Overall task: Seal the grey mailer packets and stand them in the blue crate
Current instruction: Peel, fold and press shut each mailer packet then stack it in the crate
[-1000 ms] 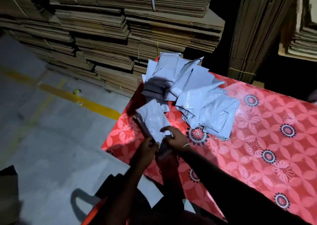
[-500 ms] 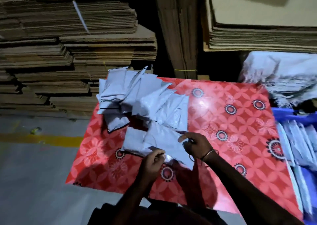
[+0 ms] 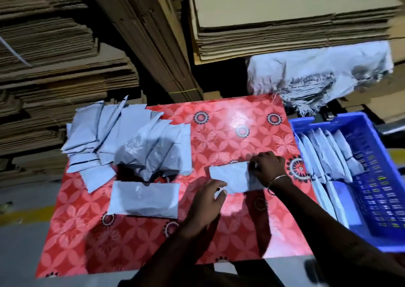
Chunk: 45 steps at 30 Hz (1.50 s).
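Table point(image 3: 230, 120), one: covered in a red floral cloth, bearing the mailers and both hands.

Held mailer point(image 3: 232, 177), one: grey, lying flat toward the table's right side, near the blue crate but apart from it.

Right hand point(image 3: 266, 167), one: curled closed over the right end of the held mailer, fingers pressing down on it; a thin bangle point(image 3: 278, 178) circles the wrist.

Left hand point(image 3: 210, 197), one: fingers loosely spread, thumb and fingertips pinching the held mailer's lower left edge.

Single mailer point(image 3: 143, 200), one: grey, flat, lying alone at the table's front left, just below the heap and well apart from the hands.

Heap of mailers point(image 3: 122, 137), one pile: grey packets overlapping at the table's rear left (too tangled and blurred for an exact count; at least ten visible).

Blue crate point(image 3: 377, 155), one: slotted plastic, beside the table's right edge.

Stood mailers point(image 3: 328, 159), about five or six: on edge in a leaning row along the crate's left side (exact count uncertain); the right part of the crate holds none.

Cardboard stacks point(image 3: 54, 56), several: flattened sheets piled behind the table.

White woven sacks point(image 3: 315, 74), one bundle: frayed edges, behind the crate.
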Each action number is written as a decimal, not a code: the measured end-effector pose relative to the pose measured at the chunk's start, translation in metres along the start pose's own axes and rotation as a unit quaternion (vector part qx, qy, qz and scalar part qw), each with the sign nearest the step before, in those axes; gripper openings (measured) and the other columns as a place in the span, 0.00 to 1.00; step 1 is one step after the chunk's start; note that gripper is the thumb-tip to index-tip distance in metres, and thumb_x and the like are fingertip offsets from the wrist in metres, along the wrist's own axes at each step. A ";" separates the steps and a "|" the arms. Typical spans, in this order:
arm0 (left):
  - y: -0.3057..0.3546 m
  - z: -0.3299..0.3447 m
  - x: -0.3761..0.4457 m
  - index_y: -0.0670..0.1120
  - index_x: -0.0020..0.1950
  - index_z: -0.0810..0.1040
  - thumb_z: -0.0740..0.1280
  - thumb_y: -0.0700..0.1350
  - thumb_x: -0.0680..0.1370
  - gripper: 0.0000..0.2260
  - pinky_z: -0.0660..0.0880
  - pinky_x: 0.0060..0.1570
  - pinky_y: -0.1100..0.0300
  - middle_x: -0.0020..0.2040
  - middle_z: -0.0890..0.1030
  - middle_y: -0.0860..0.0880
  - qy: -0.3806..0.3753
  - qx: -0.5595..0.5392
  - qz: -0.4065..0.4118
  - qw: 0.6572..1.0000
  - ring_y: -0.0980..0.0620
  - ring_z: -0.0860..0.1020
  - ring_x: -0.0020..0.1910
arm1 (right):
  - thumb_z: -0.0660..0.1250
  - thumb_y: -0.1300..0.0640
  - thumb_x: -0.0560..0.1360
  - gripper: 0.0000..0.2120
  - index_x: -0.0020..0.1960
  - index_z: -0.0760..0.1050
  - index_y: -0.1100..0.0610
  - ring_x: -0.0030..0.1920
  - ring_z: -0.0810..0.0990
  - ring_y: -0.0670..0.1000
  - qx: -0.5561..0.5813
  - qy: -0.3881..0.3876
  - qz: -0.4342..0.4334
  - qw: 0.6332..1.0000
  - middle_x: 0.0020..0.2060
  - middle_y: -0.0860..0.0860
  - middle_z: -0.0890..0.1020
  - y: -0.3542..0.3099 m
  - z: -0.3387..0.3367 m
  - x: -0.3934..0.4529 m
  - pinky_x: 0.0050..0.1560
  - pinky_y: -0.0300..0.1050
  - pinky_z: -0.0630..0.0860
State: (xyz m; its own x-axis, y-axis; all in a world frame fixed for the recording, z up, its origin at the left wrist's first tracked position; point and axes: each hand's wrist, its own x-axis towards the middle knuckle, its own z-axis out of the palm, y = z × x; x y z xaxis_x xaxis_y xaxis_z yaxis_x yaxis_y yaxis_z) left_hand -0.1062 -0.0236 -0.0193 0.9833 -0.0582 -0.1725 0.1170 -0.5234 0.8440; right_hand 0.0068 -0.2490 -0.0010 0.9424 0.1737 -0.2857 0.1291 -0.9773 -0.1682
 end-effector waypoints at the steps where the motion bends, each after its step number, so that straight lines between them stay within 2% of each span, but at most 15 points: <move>1: 0.004 0.008 0.006 0.51 0.62 0.81 0.65 0.49 0.78 0.13 0.78 0.59 0.51 0.57 0.80 0.55 -0.003 0.011 0.017 1.000 0.55 0.80 0.57 | 0.68 0.48 0.74 0.10 0.54 0.80 0.47 0.64 0.72 0.56 0.003 0.009 0.007 1.000 0.56 0.49 0.80 0.003 0.004 0.002 0.58 0.53 0.65; 4: 0.014 0.027 0.020 0.48 0.71 0.75 0.60 0.49 0.79 0.21 0.74 0.68 0.50 0.70 0.74 0.50 0.003 0.103 0.057 0.993 0.48 0.76 0.67 | 0.68 0.46 0.73 0.14 0.57 0.81 0.49 0.63 0.77 0.58 0.070 0.082 -0.019 0.994 0.59 0.52 0.80 0.007 0.019 -0.004 0.60 0.58 0.69; 7: 0.018 0.040 0.029 0.46 0.81 0.65 0.58 0.46 0.80 0.27 0.56 0.80 0.53 0.82 0.62 0.46 0.006 0.217 0.080 0.973 0.48 0.59 0.81 | 0.60 0.49 0.78 0.21 0.69 0.76 0.55 0.69 0.74 0.60 0.089 0.117 -0.125 0.981 0.68 0.56 0.77 0.002 0.031 -0.018 0.63 0.58 0.71; 10: 0.017 0.049 0.041 0.49 0.84 0.50 0.46 0.53 0.79 0.33 0.45 0.82 0.49 0.84 0.45 0.51 -0.076 0.246 0.033 0.966 0.51 0.44 0.83 | 0.54 0.50 0.80 0.28 0.79 0.63 0.55 0.80 0.55 0.59 0.082 0.013 -0.145 0.986 0.80 0.53 0.61 -0.007 0.045 -0.026 0.75 0.60 0.57; 12: 0.013 0.052 0.052 0.49 0.84 0.45 0.39 0.59 0.74 0.38 0.44 0.81 0.46 0.83 0.39 0.54 -0.131 0.219 -0.023 0.967 0.52 0.40 0.83 | 0.47 0.46 0.80 0.31 0.82 0.54 0.53 0.82 0.46 0.55 0.068 -0.051 -0.131 0.988 0.82 0.50 0.53 -0.008 0.056 -0.024 0.78 0.60 0.45; 17: 0.003 0.059 0.056 0.51 0.84 0.40 0.49 0.53 0.82 0.32 0.37 0.81 0.50 0.79 0.32 0.57 -0.146 0.246 -0.036 0.958 0.57 0.32 0.80 | 0.39 0.43 0.78 0.34 0.83 0.47 0.51 0.81 0.38 0.50 0.034 -0.057 -0.135 0.989 0.82 0.47 0.45 -0.004 0.071 -0.014 0.76 0.53 0.32; 23: 0.002 0.060 0.049 0.52 0.85 0.43 0.41 0.58 0.80 0.32 0.38 0.80 0.52 0.83 0.38 0.57 -0.121 0.208 -0.010 0.971 0.60 0.34 0.81 | 0.34 0.40 0.77 0.35 0.82 0.40 0.48 0.79 0.32 0.46 0.036 -0.078 -0.124 0.989 0.80 0.43 0.38 -0.001 0.078 -0.012 0.75 0.51 0.28; 29: -0.009 0.053 0.038 0.41 0.83 0.57 0.41 0.51 0.86 0.27 0.49 0.80 0.43 0.85 0.43 0.47 -0.116 0.313 0.081 0.939 0.47 0.38 0.83 | 0.36 0.37 0.78 0.34 0.82 0.41 0.45 0.79 0.32 0.44 0.072 -0.075 -0.142 0.984 0.80 0.40 0.37 0.010 0.077 -0.010 0.75 0.48 0.29; 33: -0.004 0.047 0.030 0.43 0.70 0.73 0.52 0.44 0.86 0.16 0.53 0.78 0.36 0.85 0.45 0.47 -0.080 0.385 0.117 0.912 0.43 0.42 0.83 | 0.38 0.36 0.79 0.33 0.82 0.42 0.45 0.79 0.31 0.45 0.083 -0.063 -0.126 0.986 0.80 0.41 0.39 0.018 0.078 -0.016 0.78 0.51 0.36; 35: -0.001 0.047 0.029 0.44 0.74 0.70 0.51 0.44 0.87 0.17 0.53 0.77 0.34 0.85 0.45 0.49 -0.065 0.404 0.113 0.906 0.44 0.42 0.84 | 0.38 0.37 0.79 0.33 0.82 0.42 0.45 0.78 0.30 0.45 0.098 -0.060 -0.115 0.987 0.80 0.40 0.39 0.019 0.076 -0.017 0.77 0.49 0.36; 37: 0.003 0.046 0.029 0.50 0.83 0.57 0.46 0.47 0.89 0.22 0.51 0.78 0.37 0.85 0.43 0.52 -0.059 0.389 0.083 0.915 0.48 0.40 0.83 | 0.40 0.39 0.81 0.31 0.82 0.41 0.45 0.78 0.29 0.44 0.128 -0.058 -0.098 0.985 0.80 0.39 0.39 0.019 0.073 -0.019 0.77 0.48 0.35; 39: 0.008 0.047 0.031 0.56 0.84 0.43 0.42 0.51 0.88 0.23 0.47 0.80 0.40 0.84 0.40 0.56 -0.044 0.365 0.044 0.929 0.54 0.38 0.83 | 0.45 0.42 0.84 0.29 0.82 0.41 0.45 0.78 0.29 0.43 0.148 -0.050 -0.082 0.984 0.80 0.38 0.39 0.021 0.071 -0.020 0.77 0.47 0.36; 41: 0.015 0.049 0.032 0.60 0.83 0.39 0.41 0.54 0.88 0.24 0.47 0.80 0.41 0.83 0.41 0.61 -0.026 0.315 0.007 0.949 0.59 0.39 0.82 | 0.47 0.45 0.85 0.29 0.82 0.41 0.45 0.78 0.30 0.42 0.164 -0.047 -0.074 0.983 0.80 0.38 0.40 0.024 0.071 -0.020 0.78 0.47 0.38; 43: 0.019 0.048 0.037 0.63 0.82 0.39 0.43 0.57 0.87 0.24 0.48 0.80 0.43 0.83 0.47 0.64 -0.008 0.266 -0.032 0.964 0.62 0.43 0.82 | 0.46 0.43 0.84 0.28 0.83 0.45 0.46 0.79 0.34 0.42 0.175 -0.040 -0.066 0.982 0.81 0.40 0.43 0.026 0.072 -0.019 0.78 0.46 0.40; 45: 0.020 0.041 0.050 0.60 0.84 0.46 0.48 0.58 0.87 0.25 0.58 0.78 0.45 0.80 0.65 0.58 0.017 0.266 -0.030 0.963 0.56 0.60 0.80 | 0.46 0.42 0.83 0.29 0.82 0.54 0.49 0.81 0.43 0.45 0.200 -0.028 -0.052 0.978 0.81 0.43 0.51 0.027 0.067 -0.016 0.79 0.48 0.48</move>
State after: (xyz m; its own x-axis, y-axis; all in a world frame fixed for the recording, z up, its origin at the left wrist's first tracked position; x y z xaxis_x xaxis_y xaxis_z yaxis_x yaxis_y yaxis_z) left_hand -0.0602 -0.0718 -0.0323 0.9821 0.0087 -0.1881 0.0942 -0.8875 0.4511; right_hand -0.0251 -0.2701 -0.0640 0.9110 0.2875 -0.2955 0.0825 -0.8293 -0.5526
